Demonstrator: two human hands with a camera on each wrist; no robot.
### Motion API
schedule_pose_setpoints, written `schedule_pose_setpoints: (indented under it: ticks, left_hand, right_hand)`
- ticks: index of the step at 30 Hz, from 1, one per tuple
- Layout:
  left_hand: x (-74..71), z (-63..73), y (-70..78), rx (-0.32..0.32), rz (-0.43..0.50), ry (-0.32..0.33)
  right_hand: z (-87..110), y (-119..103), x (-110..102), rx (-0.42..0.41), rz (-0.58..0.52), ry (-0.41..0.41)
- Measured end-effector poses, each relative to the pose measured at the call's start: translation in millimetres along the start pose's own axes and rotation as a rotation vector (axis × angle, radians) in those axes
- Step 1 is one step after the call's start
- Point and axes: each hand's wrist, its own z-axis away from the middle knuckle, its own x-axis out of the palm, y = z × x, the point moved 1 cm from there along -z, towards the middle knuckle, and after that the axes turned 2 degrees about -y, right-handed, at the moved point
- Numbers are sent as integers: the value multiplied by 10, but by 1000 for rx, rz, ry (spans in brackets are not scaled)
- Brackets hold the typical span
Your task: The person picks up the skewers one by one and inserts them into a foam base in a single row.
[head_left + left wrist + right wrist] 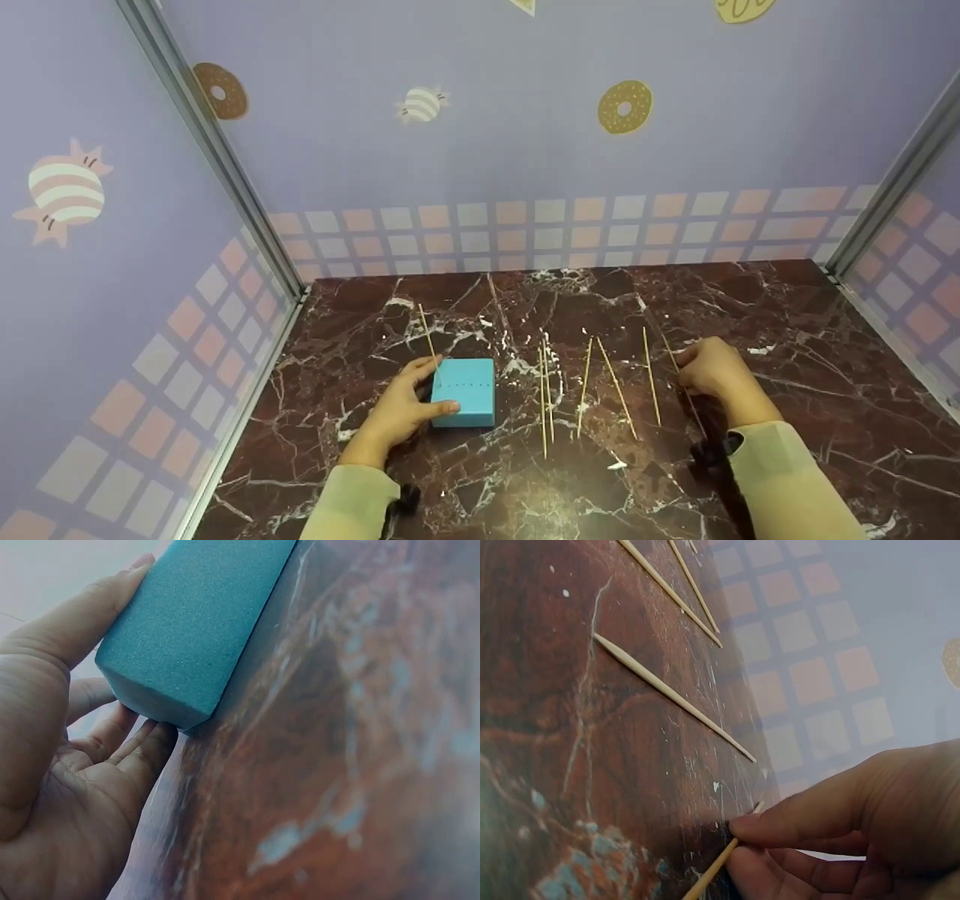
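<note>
My left hand [401,409] grips the left side of a blue foam block [469,405], thumb on its top and fingers along its far side. A row of small dark holes runs across the block's top. One thin bamboo skewer [427,328] stands up at the left end of that row. In the left wrist view the foam block [199,622] rests on the table with fingertips at its lower edge. Over on the right, my right hand [716,371] pinches another skewer [711,874] between thumb and index finger, close over the table.
Several loose skewers [649,379] lie spread on the dark red marbled table [360,315] between the block and my right hand. Patterned wall panels [510,150] enclose the table at the back and both sides.
</note>
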Motion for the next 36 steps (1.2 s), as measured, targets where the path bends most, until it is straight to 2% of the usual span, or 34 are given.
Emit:
schedule_pose_setpoints:
  ticks: [3, 7, 12, 20, 29, 36]
  left_hand:
    - [-2, 0, 3, -6, 21, -5]
    - [-14, -6, 15, -5, 47, -12]
    - [-24, -15, 24, -3, 58, -15]
    - [-18, -10, 9, -5, 45, -9]
    - [-9, -4, 12, 6, 30, -16]
    - [-22, 18, 13, 4, 13, -12]
  right_hand:
    - [-7, 7, -23, 4, 43, 6]
    - [-6, 2, -39, -21, 28, 13]
    - [3, -24, -42, -56, -55, 18]
    - [15, -64, -34, -58, -235, -56]
    - [21, -103, -45, -104, -414, -76]
    - [45, -178, -46, -117, -478, -63]
